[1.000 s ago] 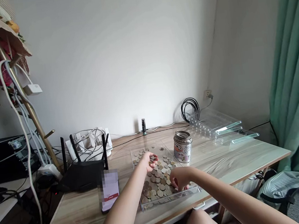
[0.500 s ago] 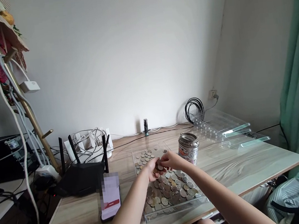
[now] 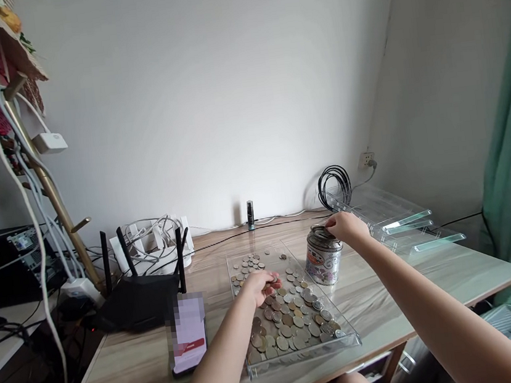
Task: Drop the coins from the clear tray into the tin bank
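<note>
My left hand (image 3: 263, 286) is half-curled, palm up, above a clear plastic tray (image 3: 303, 356), with a few coins (image 3: 272, 281) in its fingers. Many loose coins (image 3: 294, 320) of silver and brassy colour lie spread over the tray, most thickly at its near end. To the right of the tray a printed metal tin (image 3: 324, 262) stands upright. My right hand (image 3: 347, 228) reaches over the tin's top, its fingers pinched together and pointing down at the opening. Whatever sits between those fingertips is hidden.
Left of the tray lies a phone (image 3: 188, 333) with its screen lit. Behind it are a black router (image 3: 139, 302) and a white cable box (image 3: 151, 254). A small dark bottle (image 3: 250, 216) stands by the wall. Clear acrylic panels (image 3: 398, 217) and coiled black cable (image 3: 334, 188) are at the back right.
My right hand has left my left hand and moved right and up to the top of the tin. My left hand stays over the tray with coins in it.
</note>
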`<act>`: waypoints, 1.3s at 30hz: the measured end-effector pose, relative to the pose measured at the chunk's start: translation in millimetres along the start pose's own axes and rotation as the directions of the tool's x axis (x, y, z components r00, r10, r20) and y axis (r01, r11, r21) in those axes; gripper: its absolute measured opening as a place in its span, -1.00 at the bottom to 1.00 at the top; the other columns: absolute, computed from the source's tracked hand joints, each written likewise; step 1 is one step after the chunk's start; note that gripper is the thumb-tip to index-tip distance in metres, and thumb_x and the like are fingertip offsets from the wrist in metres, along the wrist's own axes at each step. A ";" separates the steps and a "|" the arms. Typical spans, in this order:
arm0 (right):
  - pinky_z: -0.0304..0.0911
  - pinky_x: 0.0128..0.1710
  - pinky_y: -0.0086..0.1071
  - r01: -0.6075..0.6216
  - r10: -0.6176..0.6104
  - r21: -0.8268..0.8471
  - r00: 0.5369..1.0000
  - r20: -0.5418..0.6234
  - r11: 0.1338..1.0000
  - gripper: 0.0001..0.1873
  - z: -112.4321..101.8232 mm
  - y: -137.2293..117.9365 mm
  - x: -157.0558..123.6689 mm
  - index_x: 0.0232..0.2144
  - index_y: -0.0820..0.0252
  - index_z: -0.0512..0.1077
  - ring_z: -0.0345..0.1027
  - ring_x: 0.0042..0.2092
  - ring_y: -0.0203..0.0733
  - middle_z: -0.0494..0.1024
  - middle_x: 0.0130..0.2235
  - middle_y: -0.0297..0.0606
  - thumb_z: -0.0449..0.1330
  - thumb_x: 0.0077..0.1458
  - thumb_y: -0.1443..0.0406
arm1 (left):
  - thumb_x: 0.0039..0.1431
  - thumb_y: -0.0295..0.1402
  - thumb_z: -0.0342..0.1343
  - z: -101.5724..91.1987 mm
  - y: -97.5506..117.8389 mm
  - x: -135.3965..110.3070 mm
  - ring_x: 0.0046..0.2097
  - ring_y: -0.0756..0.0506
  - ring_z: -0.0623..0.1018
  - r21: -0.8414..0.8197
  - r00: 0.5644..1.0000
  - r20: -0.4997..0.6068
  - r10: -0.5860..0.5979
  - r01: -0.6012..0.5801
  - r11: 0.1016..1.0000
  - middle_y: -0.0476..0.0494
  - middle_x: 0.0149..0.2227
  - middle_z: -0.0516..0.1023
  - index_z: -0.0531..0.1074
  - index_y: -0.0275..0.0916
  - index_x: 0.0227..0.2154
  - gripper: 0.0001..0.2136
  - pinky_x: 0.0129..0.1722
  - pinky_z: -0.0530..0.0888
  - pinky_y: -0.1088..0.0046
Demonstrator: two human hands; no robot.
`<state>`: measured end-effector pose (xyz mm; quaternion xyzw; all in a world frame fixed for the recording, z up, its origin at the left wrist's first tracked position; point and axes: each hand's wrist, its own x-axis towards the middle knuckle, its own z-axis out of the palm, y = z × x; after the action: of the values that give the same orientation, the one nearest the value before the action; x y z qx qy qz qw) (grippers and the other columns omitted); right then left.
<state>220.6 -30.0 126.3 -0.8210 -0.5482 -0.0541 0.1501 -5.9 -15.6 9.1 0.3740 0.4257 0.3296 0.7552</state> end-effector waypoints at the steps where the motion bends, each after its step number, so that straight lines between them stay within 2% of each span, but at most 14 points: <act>1: 0.10 -0.54 -0.46 0.010 -0.010 -0.012 1.000 0.001 1.000 -0.75 0.1 0.2 -0.2 -0.46 0.10 0.47 0.31 -0.33 -0.18 0.48 -0.33 -0.23 0.06 -0.27 0.37 | -0.05 -0.65 -0.07 -0.1 -0.4 1.3 -0.58 0.06 0.44 0.004 1.000 -0.001 0.013 -0.013 1.000 -0.18 -0.57 0.43 0.35 -0.44 -0.51 -0.88 -0.74 0.20 0.72; 9: 0.12 -0.49 -0.44 0.099 -0.099 -0.106 0.995 0.001 0.989 -0.77 2.0 -7.8 -6.4 -0.51 0.08 0.46 0.31 -0.32 -0.17 0.47 -0.37 -0.25 0.04 -0.25 0.40 | -0.05 -0.57 0.01 0.7 -1.3 4.9 -0.58 0.04 0.46 0.047 0.997 -0.025 0.069 -0.068 0.997 -0.20 -0.59 0.46 0.37 -0.42 -0.54 -0.94 -0.78 0.11 0.74; 12: 0.13 -0.48 -0.43 0.112 -0.119 -0.088 0.990 -0.081 0.990 -0.78 2.1 -14.3 -13.5 -0.50 0.13 0.46 0.31 -0.31 -0.15 0.48 -0.38 -0.21 0.02 -0.18 0.39 | -0.02 -0.55 -0.01 2.7 0.5 -0.1 -0.63 0.06 0.42 0.064 0.996 -0.029 0.080 -0.078 0.995 -0.17 -0.62 0.44 0.35 -0.41 -0.52 -0.93 -0.78 0.08 0.73; 15: 0.15 -0.47 -0.45 0.235 -0.219 0.072 0.958 -0.184 0.969 -0.76 13.7 -32.5 -35.3 -0.40 0.14 0.44 0.31 -0.31 -0.21 0.48 -0.33 -0.21 -0.01 -0.08 0.33 | 0.01 -0.52 -0.04 5.8 2.3 -5.4 -0.72 0.12 0.31 0.062 0.996 -0.017 0.092 -0.091 0.994 -0.07 -0.69 0.39 0.33 -0.37 -0.47 -0.94 -0.79 0.01 0.71; 17: 0.15 -0.50 -0.48 0.322 -0.316 0.253 0.947 -0.064 0.913 -0.76 31.8 -49.0 -54.8 -0.40 0.15 0.43 0.31 -0.40 -0.28 0.49 -0.36 -0.24 -0.02 -0.05 0.26 | 0.03 -0.49 -0.05 7.6 3.0 -7.8 -0.75 0.15 0.24 0.041 0.993 0.000 0.114 -0.114 0.993 0.02 -0.71 0.34 0.31 -0.33 -0.40 -0.92 -0.78 -0.02 0.71; 19: 0.14 -0.55 -0.50 0.340 -0.428 0.437 0.896 0.119 0.833 -0.73 55.0 -64.2 -72.2 -0.42 0.19 0.43 0.29 -0.48 -0.32 0.49 -0.42 -0.26 -0.01 -0.05 0.20 | 0.03 -0.47 -0.06 8.3 3.2 -8.7 -0.75 0.16 0.21 0.008 0.987 0.037 0.155 -0.155 0.988 0.08 -0.71 0.30 0.31 -0.28 -0.36 -0.90 -0.78 -0.03 0.71; 21: 0.14 -0.54 -0.51 0.344 -0.487 0.548 0.863 0.136 0.762 -0.73 76.2 -74.6 -83.3 -0.45 0.24 0.43 0.29 -0.48 -0.32 0.49 -0.47 -0.27 0.03 -0.10 0.18 | 0.03 -0.47 -0.06 8.0 2.9 -8.7 -0.75 0.17 0.18 -0.022 0.979 0.065 0.193 -0.192 0.981 0.11 -0.72 0.25 0.31 -0.27 -0.36 -0.90 -0.77 -0.05 0.71; 24: 0.14 -0.52 -0.52 0.321 -0.457 0.605 0.886 0.080 0.728 -0.79 88.9 -79.2 -85.8 -0.47 0.26 0.42 0.29 -0.48 -0.32 0.48 -0.51 -0.29 0.06 -0.14 0.24 | 0.04 -0.40 -0.06 6.9 2.8 -8.6 -0.75 0.18 0.18 -0.049 0.980 0.053 0.191 -0.189 0.981 0.09 -0.72 0.26 0.31 -0.30 -0.42 -0.90 -0.78 -0.07 0.70; 27: 0.15 -0.53 -0.51 0.316 -0.379 0.541 0.925 0.006 0.780 -0.81 70.6 -70.6 -73.9 -0.47 0.21 0.44 0.30 -0.47 -0.32 0.50 -0.47 -0.30 0.04 -0.13 0.29 | 0.07 -0.41 -0.12 5.2 3.6 -8.0 -0.72 0.16 0.24 -0.067 0.998 0.022 0.060 -0.059 0.996 -0.03 -0.66 0.35 0.30 -0.37 -0.47 -0.85 -0.80 -0.03 0.70; 29: 0.15 -0.53 -0.50 0.301 -0.275 0.407 0.954 -0.122 0.862 -0.79 46.4 -58.3 -59.3 -0.45 0.15 0.45 0.30 -0.44 -0.30 0.50 -0.43 -0.31 0.02 -0.11 0.28 | 0.05 -0.49 -0.17 3.4 4.3 -6.5 -0.70 0.14 0.29 -0.081 1.000 0.003 -0.022 0.022 0.997 -0.10 -0.63 0.38 0.29 -0.40 -0.48 -0.85 -0.80 0.03 0.71; 31: 0.13 -0.52 -0.48 0.214 -0.155 0.240 0.958 -0.243 0.947 -0.79 21.9 -42.4 -41.1 -0.44 0.10 0.45 0.30 -0.41 -0.28 0.50 -0.41 -0.31 0.02 -0.10 0.26 | 0.01 -0.57 -0.19 1.5 4.5 -4.3 -0.64 0.11 0.36 -0.099 0.999 -0.012 -0.040 0.038 0.994 -0.13 -0.60 0.40 0.27 -0.41 -0.47 -0.86 -0.76 0.14 0.71; 33: 0.12 -0.51 -0.47 0.094 -0.068 0.107 0.973 -0.221 0.990 -0.81 4.4 -26.1 -23.2 -0.46 0.10 0.46 0.30 -0.37 -0.24 0.49 -0.39 -0.28 0.05 -0.15 0.29 | -0.03 -0.63 -0.20 0.1 4.0 -2.9 -0.55 0.07 0.44 -0.117 0.999 -0.020 -0.032 0.029 0.993 -0.16 -0.55 0.43 0.25 -0.40 -0.44 -0.85 -0.68 0.27 0.71; 35: 0.11 -0.50 -0.47 0.011 -0.009 0.017 0.992 -0.123 1.000 -0.82 -3.1 -12.5 -10.0 -0.51 0.12 0.46 0.31 -0.35 -0.22 0.48 -0.37 -0.25 0.08 -0.22 0.34 | -0.06 -0.67 -0.18 0.0 3.2 -3.0 -0.47 0.03 0.48 -0.121 1.000 -0.014 -0.016 0.014 0.993 -0.19 -0.51 0.45 0.25 -0.40 -0.42 -0.83 -0.61 0.34 0.69; 39: 0.10 -0.51 -0.47 -0.010 0.010 0.002 1.000 0.030 1.000 -0.80 -0.5 1.2 -2.1 -0.50 0.07 0.47 0.31 -0.34 -0.22 0.48 -0.36 -0.29 0.09 -0.26 0.33 | 0.00 -0.64 -0.15 2.2 2.1 -5.4 -0.46 0.02 0.49 -0.076 1.000 0.005 0.023 -0.023 0.997 -0.24 -0.46 0.48 0.28 -0.41 -0.45 -0.87 -0.66 0.33 0.69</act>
<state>220.9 -32.4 126.0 -0.8243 -0.5463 -0.0405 0.1432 -6.6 -19.6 13.8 0.3508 0.4064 0.3533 0.7661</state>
